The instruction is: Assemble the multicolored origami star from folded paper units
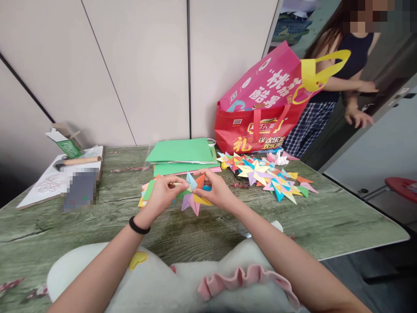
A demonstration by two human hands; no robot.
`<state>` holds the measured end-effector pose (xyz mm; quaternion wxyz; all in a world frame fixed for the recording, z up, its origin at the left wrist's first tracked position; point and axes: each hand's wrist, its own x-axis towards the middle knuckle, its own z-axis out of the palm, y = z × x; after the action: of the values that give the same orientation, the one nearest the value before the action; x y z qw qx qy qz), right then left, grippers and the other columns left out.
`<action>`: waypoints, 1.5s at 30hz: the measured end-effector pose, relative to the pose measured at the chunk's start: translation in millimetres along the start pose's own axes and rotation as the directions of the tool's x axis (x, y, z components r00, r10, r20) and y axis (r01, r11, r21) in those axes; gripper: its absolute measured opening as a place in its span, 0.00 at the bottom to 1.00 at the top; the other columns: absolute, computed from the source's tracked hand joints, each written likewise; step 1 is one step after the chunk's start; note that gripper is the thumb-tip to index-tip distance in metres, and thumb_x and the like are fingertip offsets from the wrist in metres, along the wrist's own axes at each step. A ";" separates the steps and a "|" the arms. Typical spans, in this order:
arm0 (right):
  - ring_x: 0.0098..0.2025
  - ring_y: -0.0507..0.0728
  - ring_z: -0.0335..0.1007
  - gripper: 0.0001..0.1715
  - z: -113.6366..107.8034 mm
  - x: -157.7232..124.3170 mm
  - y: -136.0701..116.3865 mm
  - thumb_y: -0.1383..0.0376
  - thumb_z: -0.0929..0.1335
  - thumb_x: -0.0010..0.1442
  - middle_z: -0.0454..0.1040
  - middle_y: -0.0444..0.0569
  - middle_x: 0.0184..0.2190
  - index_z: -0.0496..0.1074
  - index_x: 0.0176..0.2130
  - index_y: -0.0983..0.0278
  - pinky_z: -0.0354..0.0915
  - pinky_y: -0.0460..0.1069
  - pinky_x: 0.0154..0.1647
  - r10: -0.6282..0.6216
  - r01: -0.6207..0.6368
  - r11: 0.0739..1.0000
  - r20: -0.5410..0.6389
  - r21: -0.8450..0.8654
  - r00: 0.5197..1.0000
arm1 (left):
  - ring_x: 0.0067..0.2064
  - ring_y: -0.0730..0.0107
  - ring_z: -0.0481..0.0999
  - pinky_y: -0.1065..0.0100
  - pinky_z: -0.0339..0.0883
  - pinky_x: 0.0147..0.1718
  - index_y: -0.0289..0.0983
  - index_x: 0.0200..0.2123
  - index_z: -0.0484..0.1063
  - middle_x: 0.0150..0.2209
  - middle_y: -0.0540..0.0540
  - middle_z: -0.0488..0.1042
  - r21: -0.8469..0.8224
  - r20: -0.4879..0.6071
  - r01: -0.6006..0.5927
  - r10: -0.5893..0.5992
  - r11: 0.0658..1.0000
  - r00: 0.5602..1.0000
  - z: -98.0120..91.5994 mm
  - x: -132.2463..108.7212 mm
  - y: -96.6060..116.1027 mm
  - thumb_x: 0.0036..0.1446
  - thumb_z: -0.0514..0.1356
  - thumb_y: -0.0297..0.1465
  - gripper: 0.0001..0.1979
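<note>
Between my two hands, a little above the table, is a many-coloured folded paper star (pixel 191 201) with blue, orange, yellow and purple points. My left hand (pixel 164 189), with a black band at the wrist, pinches its left side at a pale green point. The fingers of my right hand (pixel 215 187) are closed on its right side near the orange and blue points. Partly hidden behind my left hand lie small coloured paper pieces (pixel 143 201). To the right of my right hand, several finished-looking paper stars (pixel 256 171) lie in a heap.
Green paper sheets (pixel 182 151) lie at the back. A red gift bag (pixel 237 126) holds a pink bag (pixel 260 82). On the left, a white board (pixel 35 191) carries a hammer (pixel 78 161) and a small box (pixel 67 143). A person (pixel 352 65) stands by the door at right.
</note>
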<state>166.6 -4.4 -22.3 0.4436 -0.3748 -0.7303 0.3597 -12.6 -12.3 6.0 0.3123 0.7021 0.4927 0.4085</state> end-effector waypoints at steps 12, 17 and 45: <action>0.31 0.52 0.70 0.15 2.2 3.3 4.8 0.64 0.70 0.48 0.75 0.43 0.31 0.67 0.38 0.63 0.66 0.48 0.34 0.069 -0.070 0.983 0.013 0.171 0.998 | 0.24 0.73 0.70 0.73 0.62 0.22 0.33 0.26 0.74 0.24 0.47 0.74 -0.243 -0.107 0.055 -0.084 0.969 0.991 5.3 3.6 -14.0 0.37 0.69 0.38 0.16; 0.38 0.56 0.73 0.18 0.2 6.1 6.8 0.63 0.72 0.45 0.77 0.48 0.35 0.67 0.37 0.64 0.67 0.52 0.41 0.116 -0.093 0.971 -0.098 0.220 0.988 | 0.27 0.71 0.72 0.72 0.65 0.25 0.33 0.29 0.74 0.26 0.46 0.76 -0.311 -0.149 0.080 -0.131 0.947 0.980 4.5 3.3 -7.9 0.37 0.69 0.41 0.18; 0.28 0.53 0.67 0.11 -2.4 3.0 -4.3 0.59 0.69 0.49 0.76 0.44 0.28 0.74 0.30 0.65 0.62 0.46 0.26 0.115 -0.108 0.993 -0.138 0.057 0.984 | 0.14 0.77 0.65 0.74 0.58 0.13 0.34 0.21 0.70 0.15 0.52 0.68 -0.319 -0.076 0.099 -0.130 0.942 0.989 9.3 -1.8 -1.4 0.40 0.68 0.39 0.15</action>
<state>166.9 -3.3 -16.7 0.4826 -0.4285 -0.6658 0.3745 -5.3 -13.9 0.0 0.4195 0.5930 0.4757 0.4961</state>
